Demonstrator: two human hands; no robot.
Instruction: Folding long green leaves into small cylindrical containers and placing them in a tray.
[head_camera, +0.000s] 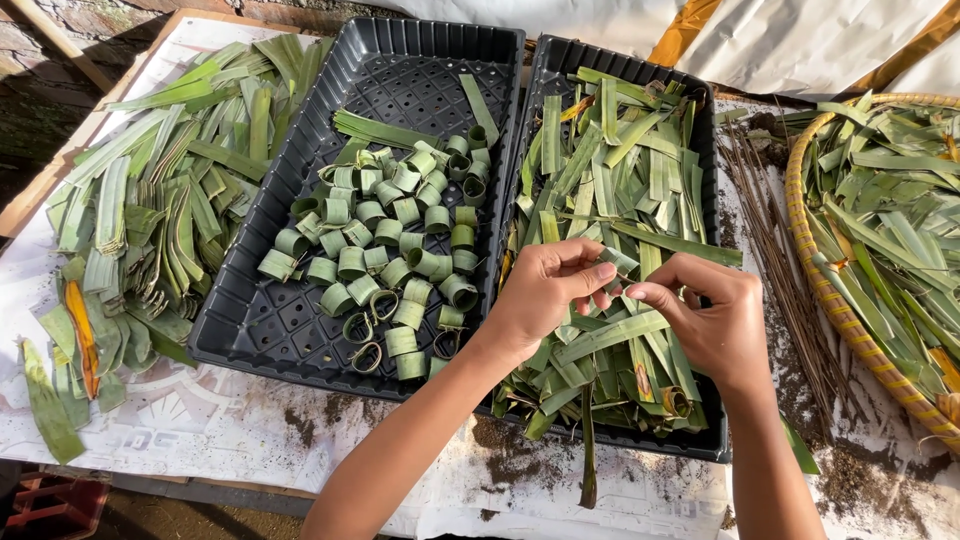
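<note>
Both hands — left, right — pinch one green leaf strip over rt black tray w/ cut leaves.

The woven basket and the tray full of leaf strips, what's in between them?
In the head view, a bundle of thin brown sticks lies on the soil-speckled white sheet between the woven basket and the black tray of leaf strips.

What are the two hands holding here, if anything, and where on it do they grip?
Both the left hand and the right hand pinch a narrow green leaf strip between fingertips, one at each end, above the right black tray.
</note>
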